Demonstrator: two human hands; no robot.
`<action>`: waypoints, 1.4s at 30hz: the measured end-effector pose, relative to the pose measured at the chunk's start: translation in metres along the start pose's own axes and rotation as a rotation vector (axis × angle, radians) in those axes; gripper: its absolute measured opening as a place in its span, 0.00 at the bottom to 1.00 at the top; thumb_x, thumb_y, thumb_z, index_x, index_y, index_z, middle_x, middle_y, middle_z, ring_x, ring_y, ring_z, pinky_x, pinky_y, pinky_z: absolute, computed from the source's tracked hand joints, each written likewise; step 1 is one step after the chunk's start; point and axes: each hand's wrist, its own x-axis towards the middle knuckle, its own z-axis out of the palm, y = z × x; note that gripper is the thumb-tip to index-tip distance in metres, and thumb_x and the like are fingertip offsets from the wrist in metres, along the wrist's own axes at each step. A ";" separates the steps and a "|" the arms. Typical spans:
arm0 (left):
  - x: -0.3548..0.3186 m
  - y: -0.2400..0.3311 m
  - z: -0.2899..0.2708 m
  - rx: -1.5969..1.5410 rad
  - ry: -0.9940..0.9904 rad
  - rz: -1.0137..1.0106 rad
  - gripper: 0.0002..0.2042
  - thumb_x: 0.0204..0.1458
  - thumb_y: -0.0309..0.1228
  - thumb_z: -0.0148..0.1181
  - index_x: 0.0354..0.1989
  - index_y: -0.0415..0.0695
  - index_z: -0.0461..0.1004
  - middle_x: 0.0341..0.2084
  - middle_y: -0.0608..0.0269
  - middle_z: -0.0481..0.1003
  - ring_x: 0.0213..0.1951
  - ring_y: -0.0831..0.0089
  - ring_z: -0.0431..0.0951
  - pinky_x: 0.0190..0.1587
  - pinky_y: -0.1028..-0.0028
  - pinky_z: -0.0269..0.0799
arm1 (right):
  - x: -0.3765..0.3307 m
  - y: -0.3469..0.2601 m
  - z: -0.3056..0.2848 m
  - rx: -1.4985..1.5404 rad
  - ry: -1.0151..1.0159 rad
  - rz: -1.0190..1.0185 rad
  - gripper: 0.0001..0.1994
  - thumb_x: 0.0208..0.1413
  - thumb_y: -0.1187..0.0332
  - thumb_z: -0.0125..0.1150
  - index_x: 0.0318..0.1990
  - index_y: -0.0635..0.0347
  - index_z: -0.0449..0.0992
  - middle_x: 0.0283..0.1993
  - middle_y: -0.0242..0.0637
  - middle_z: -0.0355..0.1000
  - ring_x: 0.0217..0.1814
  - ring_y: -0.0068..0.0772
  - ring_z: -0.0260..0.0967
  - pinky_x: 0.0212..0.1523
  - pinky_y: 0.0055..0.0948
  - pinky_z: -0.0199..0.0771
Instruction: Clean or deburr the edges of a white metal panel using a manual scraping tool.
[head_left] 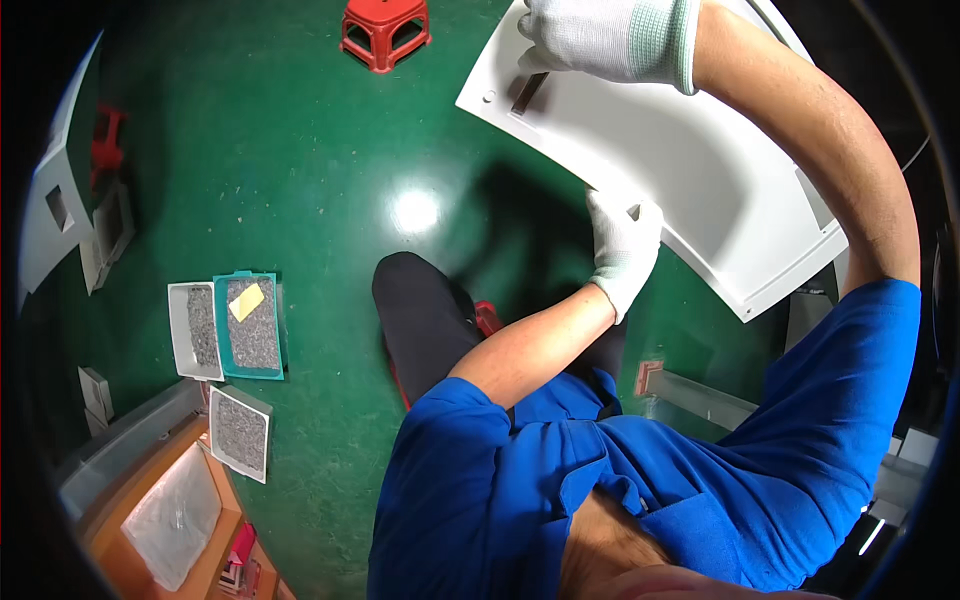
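A large white curved panel (pixel 640 135), apparently plastic, tilts across the upper right. My left hand (pixel 627 245), in a white knit glove, pinches its near edge with thumb and fingers. Over the panel's far left end, my gloved right hand (pixel 580 40) is closed, its arm reaching around from the right. Just below those fingers shows a narrow dark strip (pixel 529 93); I cannot tell whether it is a slot in the panel or a piece in my hand. A small round hole sits beside it.
A red plastic stool (pixel 385 30) stands on the green floor ahead. At left are a teal bin (pixel 280 330) and white bins (pixel 178 340) of small grey pieces; yellow paper (pixel 246 302) lies on one. A wooden shelf (pixel 225 530) is lower left, other white panels (pixel 55 215) far left.
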 end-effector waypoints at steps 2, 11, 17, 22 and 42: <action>0.019 -0.027 -0.003 -0.042 0.031 0.147 0.33 0.52 0.18 0.53 0.65 0.38 0.45 0.49 0.55 0.61 0.46 0.72 0.69 0.46 0.72 0.72 | -0.006 0.001 -0.004 0.029 0.015 0.033 0.13 0.58 0.62 0.54 0.46 0.53 0.78 0.45 0.42 0.76 0.46 0.41 0.74 0.48 0.37 0.75; 0.028 -0.034 0.012 -0.039 0.004 0.296 0.32 0.48 0.14 0.51 0.62 0.38 0.47 0.52 0.53 0.61 0.53 0.68 0.66 0.55 0.70 0.68 | -0.140 -0.037 0.037 0.164 0.031 0.523 0.14 0.58 0.61 0.55 0.48 0.53 0.78 0.47 0.42 0.76 0.47 0.41 0.74 0.49 0.37 0.74; 0.046 -0.043 0.014 -0.478 -0.181 0.304 0.28 0.49 0.15 0.55 0.58 0.41 0.51 0.46 0.59 0.66 0.49 0.74 0.71 0.51 0.73 0.74 | -0.148 -0.064 0.060 0.040 0.127 0.550 0.15 0.58 0.60 0.55 0.49 0.53 0.77 0.47 0.42 0.76 0.48 0.41 0.74 0.50 0.38 0.74; 0.027 -0.040 0.032 -0.127 -0.023 0.211 0.31 0.54 0.25 0.62 0.62 0.48 0.49 0.54 0.61 0.60 0.56 0.73 0.67 0.55 0.72 0.73 | -0.131 -0.050 0.079 -0.065 0.160 0.485 0.15 0.58 0.59 0.56 0.50 0.52 0.77 0.48 0.42 0.75 0.48 0.41 0.73 0.50 0.38 0.73; 0.044 -0.064 0.061 -0.847 -0.047 0.000 0.11 0.64 0.42 0.43 0.39 0.48 0.62 0.28 0.66 0.64 0.26 0.74 0.70 0.19 0.71 0.64 | -0.129 -0.034 0.097 -0.141 0.187 0.434 0.19 0.58 0.56 0.57 0.54 0.51 0.75 0.51 0.43 0.75 0.51 0.42 0.73 0.52 0.39 0.72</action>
